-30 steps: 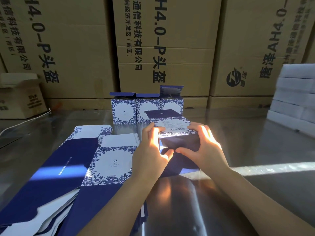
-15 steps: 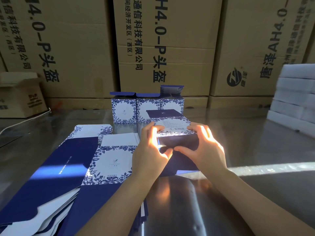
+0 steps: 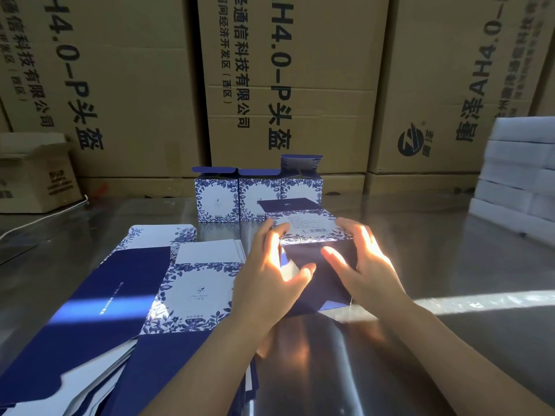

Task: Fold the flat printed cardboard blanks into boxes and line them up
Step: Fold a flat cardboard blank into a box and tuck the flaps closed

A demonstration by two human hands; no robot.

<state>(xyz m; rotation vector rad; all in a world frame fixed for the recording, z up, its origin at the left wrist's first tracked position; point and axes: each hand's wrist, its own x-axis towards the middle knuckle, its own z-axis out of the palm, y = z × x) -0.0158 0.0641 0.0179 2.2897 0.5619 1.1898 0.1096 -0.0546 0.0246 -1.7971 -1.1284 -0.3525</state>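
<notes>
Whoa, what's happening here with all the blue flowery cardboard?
A person is folding cardboard into boxes. Both the left hand and the right hand hold a half-folded box on the shiny table. Three folded boxes stand in a row behind it, and a pile of flat blanks waits on the left.

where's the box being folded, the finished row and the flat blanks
box being folded (image 3: 310, 229): head view, pale top panel
finished row (image 3: 216, 201): head view, leftmost box's front face
flat blanks (image 3: 193, 291): head view, top blank's white panel
</notes>
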